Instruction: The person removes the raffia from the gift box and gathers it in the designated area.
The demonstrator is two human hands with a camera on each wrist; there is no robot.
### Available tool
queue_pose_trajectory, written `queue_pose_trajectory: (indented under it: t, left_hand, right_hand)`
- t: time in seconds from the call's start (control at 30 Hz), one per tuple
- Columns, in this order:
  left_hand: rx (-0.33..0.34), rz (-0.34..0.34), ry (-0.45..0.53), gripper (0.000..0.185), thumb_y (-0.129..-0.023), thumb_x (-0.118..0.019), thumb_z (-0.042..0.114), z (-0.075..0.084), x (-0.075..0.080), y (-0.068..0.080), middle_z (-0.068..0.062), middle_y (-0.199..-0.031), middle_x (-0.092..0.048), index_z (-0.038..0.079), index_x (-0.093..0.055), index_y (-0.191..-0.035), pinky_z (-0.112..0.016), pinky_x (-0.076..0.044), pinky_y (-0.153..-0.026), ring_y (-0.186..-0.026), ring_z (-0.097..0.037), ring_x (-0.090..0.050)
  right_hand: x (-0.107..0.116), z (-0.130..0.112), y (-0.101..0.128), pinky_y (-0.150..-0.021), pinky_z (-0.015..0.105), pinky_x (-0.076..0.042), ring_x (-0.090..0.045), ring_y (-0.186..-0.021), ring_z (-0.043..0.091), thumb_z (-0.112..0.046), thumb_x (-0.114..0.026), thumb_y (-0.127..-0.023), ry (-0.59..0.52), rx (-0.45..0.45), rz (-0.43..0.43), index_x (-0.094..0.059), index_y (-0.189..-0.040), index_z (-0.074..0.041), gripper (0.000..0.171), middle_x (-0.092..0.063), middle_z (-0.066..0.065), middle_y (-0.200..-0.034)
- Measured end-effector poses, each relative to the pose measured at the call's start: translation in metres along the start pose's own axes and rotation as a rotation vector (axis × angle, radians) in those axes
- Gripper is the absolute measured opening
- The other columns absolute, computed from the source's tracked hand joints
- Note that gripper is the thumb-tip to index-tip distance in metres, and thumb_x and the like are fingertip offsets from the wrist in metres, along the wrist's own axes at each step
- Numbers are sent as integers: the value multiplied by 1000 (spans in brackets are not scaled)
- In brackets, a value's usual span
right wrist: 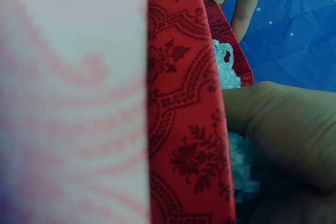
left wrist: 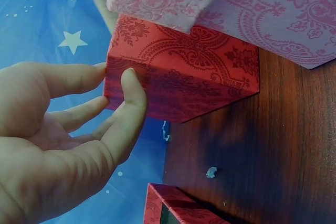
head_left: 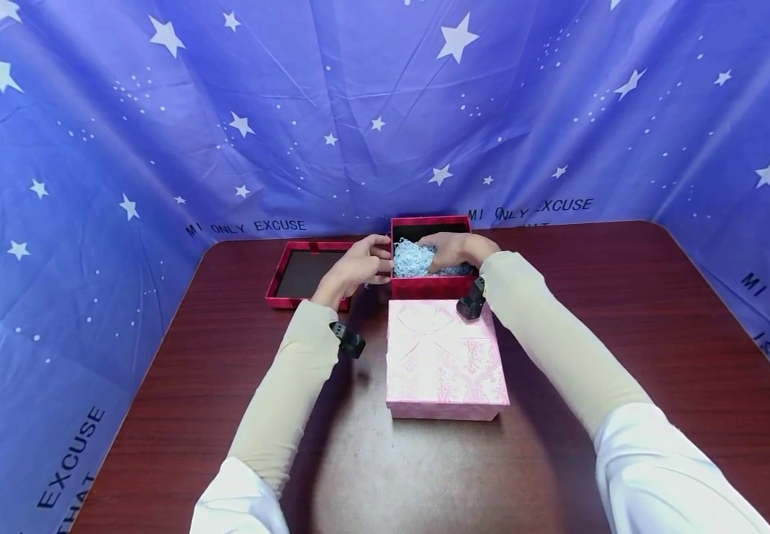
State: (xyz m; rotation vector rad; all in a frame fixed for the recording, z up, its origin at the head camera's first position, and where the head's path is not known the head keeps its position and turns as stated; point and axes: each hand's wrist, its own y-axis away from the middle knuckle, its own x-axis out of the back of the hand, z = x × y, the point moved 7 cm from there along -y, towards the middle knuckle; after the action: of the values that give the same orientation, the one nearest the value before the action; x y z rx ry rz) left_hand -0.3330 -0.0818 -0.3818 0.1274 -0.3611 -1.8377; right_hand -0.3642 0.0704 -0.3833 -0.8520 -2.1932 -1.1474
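R hand [head_left: 454, 250] prob. arranging blue shred [head_left: 412, 259] in red box [head_left: 433, 286], upper ctr, grip hidden, can't tell; L hand [head_left: 360, 265], fingers spread, at box side; next prob. needs box steady.

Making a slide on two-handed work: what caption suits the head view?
Right hand in blue shredded filler inside a red box, left hand at the box's side, pink box in front.

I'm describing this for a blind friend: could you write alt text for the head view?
A person's right hand reaches into blue shredded filler inside an open red box while the left hand touches its side. A pink box stands nearer the viewer; a shallow red lid lies at left.
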Motion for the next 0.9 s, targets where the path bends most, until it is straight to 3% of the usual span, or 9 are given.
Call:
queue_pose_trajectory:
  t: [0.3, 0.43, 0.53, 0.63, 0.77, 0.9]
  left_hand:
    - [6, -11, -1, 60, -90, -55, -6, 0, -2, 0, -21, -129, -41, 5, -32, -144, -52, -47, -99, -111, -33, -53]
    - [2, -15, -6, 60, -90, -55, -6, 0, -3, 0, -21, -128, -41, 4, -31, -144, -51, -47, -99, -108, -31, -53]
    - [-3, -17, -8, 60, -91, -54, -6, 0, -3, 0, -21, -128, -41, 5, -31, -145, -49, -49, -97, -103, -26, -53]
    - [-4, -16, -13, 60, -90, -54, -6, 0, -2, 0, -20, -128, -41, 6, -31, -145, -44, -52, -92, -103, -26, -53]
    - [-3, -19, -21, 60, -91, -54, -6, -1, -2, -1, -16, -123, -42, 7, -32, -145, -39, -54, -88, -112, -33, -53]
    - [-2, -22, -24, 60, -90, -53, -6, 0, -2, 0, -12, -117, -41, 7, -32, -145, -43, -52, -92, -116, -36, -51]
  right_hand:
    - [26, -9, 21, -112, 50, -30, -29, -137, 30, -5, -57, -90, 30, 32, 149, -28, -151, -14, 68, -23, 13, -157]
    - [35, -10, 33, -99, 46, -42, -44, -114, 30, -4, -55, -90, -28, 50, 181, -25, -152, -15, 70, -21, 13, -158]
    - [42, -10, 41, -99, 47, -41, -43, -121, 32, -4, -54, -91, -73, 60, 194, -21, -153, -15, 71, -18, 13, -159]
    - [49, -9, 48, -112, 50, -30, -23, -142, 30, -7, -55, -93, -95, 63, 212, -20, -153, -16, 71, -16, 11, -159]
    - [57, -7, 58, -112, 51, -29, -23, -142, 31, -9, -56, -93, -126, 80, 241, -17, -154, -18, 73, -14, 10, -160]
    - [63, -4, 68, -113, 52, -28, -20, -143, 31, -9, -56, -92, -144, 115, 286, -16, -154, -16, 75, -14, 9, -160]
